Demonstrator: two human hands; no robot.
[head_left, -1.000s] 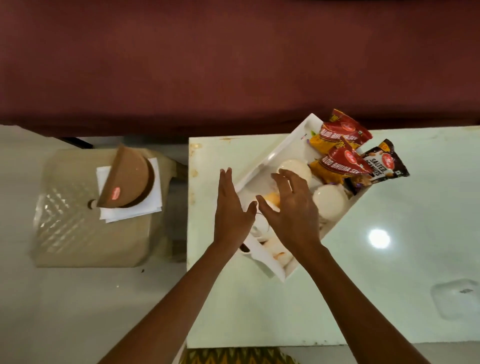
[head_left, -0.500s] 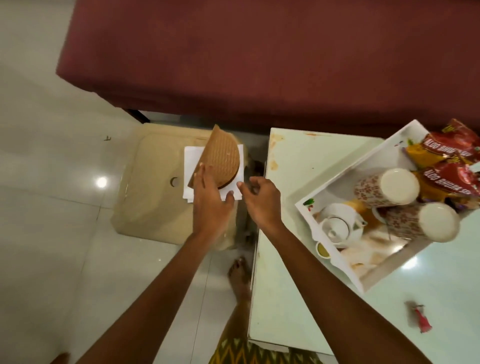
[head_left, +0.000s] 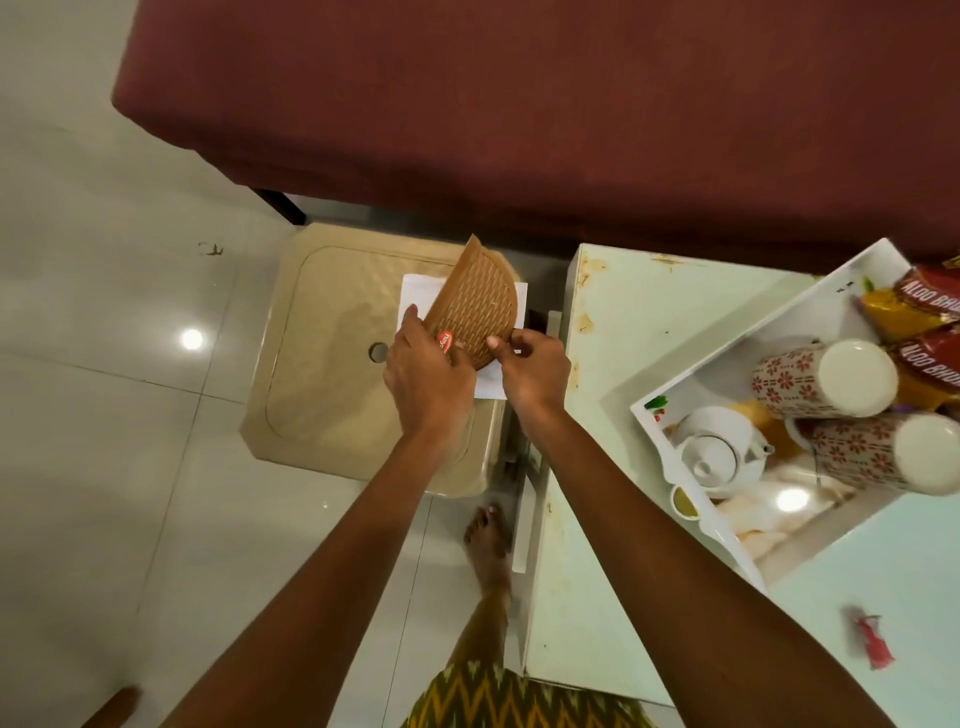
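Note:
A brown half-round napkin holder (head_left: 475, 306) with a woven pattern and a red sticker stands on white paper napkins (head_left: 415, 293) atop a beige plastic stool (head_left: 332, 364). My left hand (head_left: 426, 379) grips the holder's near left edge, thumb on its left side. My right hand (head_left: 530, 369) pinches the holder's near right edge with curled fingers. Both hands partly hide the holder's base and the napkins' near edge.
A pale green table (head_left: 644, 364) stands to the right, bearing a white tray (head_left: 691, 379) with two patterned cups (head_left: 826, 379), a white teapot (head_left: 717, 452) and red snack packets (head_left: 930, 296). A maroon bed (head_left: 519, 114) spans the back. My bare foot (head_left: 488, 540) stands on white tiles.
Both hands left the tray, swung left to the stool, and have closed on the napkin holder. The camera view turned left with them.

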